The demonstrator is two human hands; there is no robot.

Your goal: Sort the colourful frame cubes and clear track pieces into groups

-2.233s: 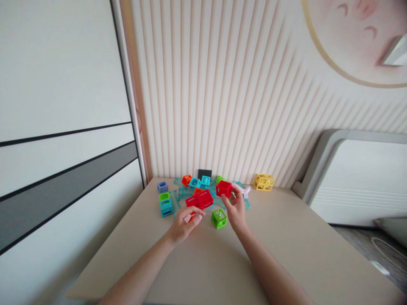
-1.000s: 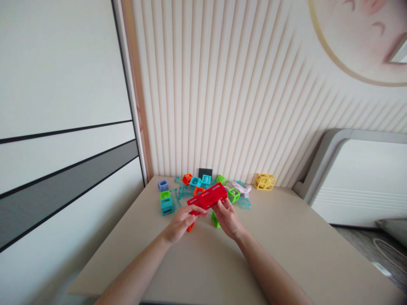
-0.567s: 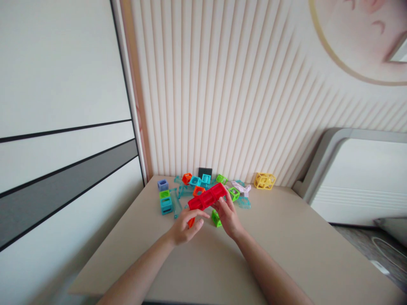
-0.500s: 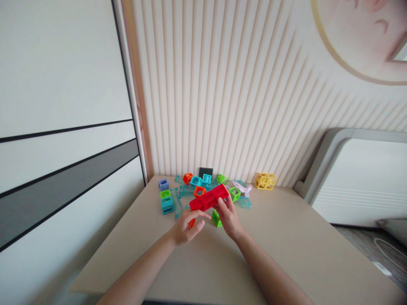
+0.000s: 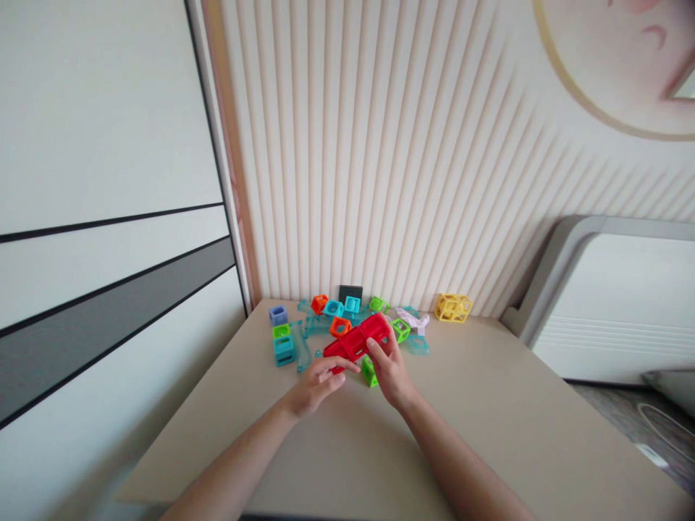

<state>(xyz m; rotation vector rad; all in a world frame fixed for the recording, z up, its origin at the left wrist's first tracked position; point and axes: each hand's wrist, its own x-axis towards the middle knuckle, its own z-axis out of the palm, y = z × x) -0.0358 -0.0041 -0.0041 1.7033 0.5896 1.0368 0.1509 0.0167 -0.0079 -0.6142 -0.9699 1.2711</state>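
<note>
A red row of open-framed toy blocks (image 5: 355, 340) is held slanted above the table, its right end higher. My right hand (image 5: 389, 369) grips the right part, thumb on the near face and fingers behind. At the lower left end, my left hand (image 5: 315, 387) has its thumb and fingers closed around the red piece, index finger stretched along its lower edge. Just below the red row, between my hands, is a green cube frame (image 5: 369, 371). An orange cube frame (image 5: 340, 327) lies just behind it, and another green cube frame (image 5: 400, 331) is beyond my right fingers.
At the left stand a blue cube (image 5: 283, 351), a green one (image 5: 281, 331) and a purple one (image 5: 278, 315). Clear teal pieces (image 5: 300, 347) lie among several cubes at the back. A yellow double frame (image 5: 453, 307) sits by the ribbed wall (image 5: 347, 145).
My left hand has closed its thumb and fingers onto the red row's lower end. The red row has turned slightly in my right hand. The orange bit by my left fingers no longer shows.
</note>
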